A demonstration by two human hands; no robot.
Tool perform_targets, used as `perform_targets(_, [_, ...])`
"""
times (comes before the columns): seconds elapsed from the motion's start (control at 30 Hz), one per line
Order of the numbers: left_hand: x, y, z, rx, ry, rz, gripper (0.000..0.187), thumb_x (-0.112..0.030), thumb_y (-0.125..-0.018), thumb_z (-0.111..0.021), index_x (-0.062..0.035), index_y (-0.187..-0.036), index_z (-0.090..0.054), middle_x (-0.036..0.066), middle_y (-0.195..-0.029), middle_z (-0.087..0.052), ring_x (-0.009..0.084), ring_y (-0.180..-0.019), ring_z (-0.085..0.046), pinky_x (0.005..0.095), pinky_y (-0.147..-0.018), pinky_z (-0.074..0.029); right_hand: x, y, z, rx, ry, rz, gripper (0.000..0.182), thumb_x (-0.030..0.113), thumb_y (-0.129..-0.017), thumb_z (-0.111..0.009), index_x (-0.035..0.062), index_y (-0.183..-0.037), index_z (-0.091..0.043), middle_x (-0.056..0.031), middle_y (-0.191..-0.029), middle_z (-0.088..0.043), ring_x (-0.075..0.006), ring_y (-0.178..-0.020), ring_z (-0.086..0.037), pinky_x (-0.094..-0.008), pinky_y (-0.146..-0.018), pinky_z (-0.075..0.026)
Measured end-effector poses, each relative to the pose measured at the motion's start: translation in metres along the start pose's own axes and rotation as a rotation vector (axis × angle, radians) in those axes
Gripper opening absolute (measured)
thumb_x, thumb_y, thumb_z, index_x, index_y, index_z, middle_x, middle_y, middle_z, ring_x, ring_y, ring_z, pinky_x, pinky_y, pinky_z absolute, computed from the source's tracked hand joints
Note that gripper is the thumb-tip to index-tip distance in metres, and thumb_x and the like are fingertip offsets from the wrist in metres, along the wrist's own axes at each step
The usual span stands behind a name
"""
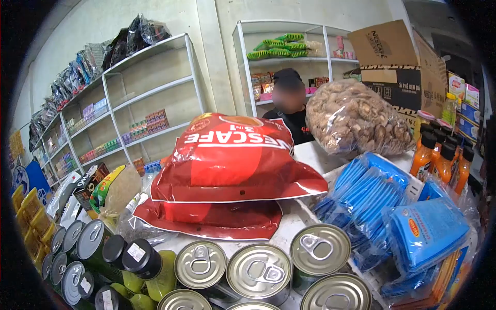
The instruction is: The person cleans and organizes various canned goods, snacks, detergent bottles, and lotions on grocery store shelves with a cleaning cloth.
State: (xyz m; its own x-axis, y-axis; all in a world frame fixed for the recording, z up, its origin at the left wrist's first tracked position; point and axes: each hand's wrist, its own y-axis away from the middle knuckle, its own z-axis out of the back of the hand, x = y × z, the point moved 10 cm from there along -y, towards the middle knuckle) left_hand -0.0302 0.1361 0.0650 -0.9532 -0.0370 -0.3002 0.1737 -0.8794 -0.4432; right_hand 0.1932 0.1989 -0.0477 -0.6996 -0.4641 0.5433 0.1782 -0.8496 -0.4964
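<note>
Neither of my hands shows in the head view. In the middle, a red Nescafe 3in1 bag (227, 168) lies on top of a second red bag (217, 221), its print upside down to me. Closest to me stand several ring-pull cans (258, 271) with their lids up. Left of these are green bottles with black caps (140, 257) and more dark green cans (92, 240). On the right, blue plastic-wrapped packets (426, 227) lie in a pile, some over a white rack edge. A clear bag of dried mushrooms (356, 119) rests behind them.
A person in a dark cap (289, 116) is behind the red bags. An open Nescafe carton (392, 85) stands at the back right, near orange sauce bottles (444, 168). Glass-fronted-looking metal shelves (150, 95) with small boxes line the left wall. Yellow packs (36, 219) sit far left.
</note>
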Motion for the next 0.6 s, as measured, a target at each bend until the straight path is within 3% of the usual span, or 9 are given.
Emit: perform_targets(0.6, [0.0023, -0.0007, -0.003, 0.021, -0.001, 0.009, 0.033, -0.021, -0.07, -0.058, -0.0058, -0.099, -0.057, 0.018, -0.101, -0.055, 0.0328, -0.091, -0.054, 0.043, -0.078, -0.042, 0.0006, -0.0012, -0.0023, 0.008, -0.002, -0.015, 0.029, 0.019, -0.075, -0.053, 0.0005, -0.096, -0.059, -0.0203, -0.091, -0.059, -0.035, -0.09, -0.053, -0.0419, -0.08, -0.042])
